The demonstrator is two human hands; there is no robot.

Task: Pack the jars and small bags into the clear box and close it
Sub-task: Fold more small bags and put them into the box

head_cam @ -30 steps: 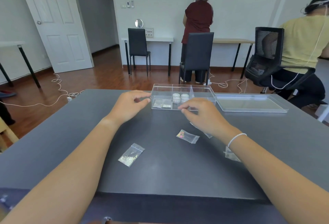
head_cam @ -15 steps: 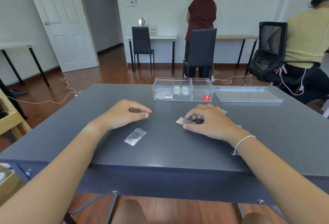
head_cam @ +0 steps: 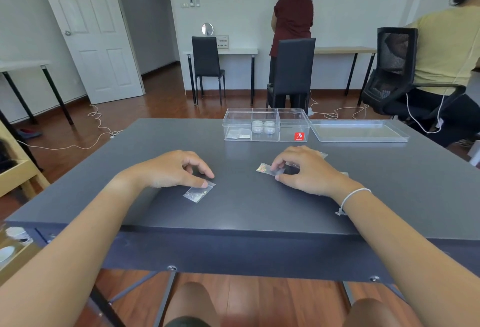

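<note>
Jars point(head_cam: 262, 126): two in box point(head_cam: 291, 137); bags point(head_cam: 198, 193) outside: four.

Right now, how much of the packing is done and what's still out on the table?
Done: two jars sit in the middle compartment of the clear box, and a couple of small bags lie in its left compartment. In hand: the left hand touches a bag, and the right hand pinches another bag. Left: pack both, plus more partly hidden under the right hand, then fit the lid, lying beside the box.
</note>
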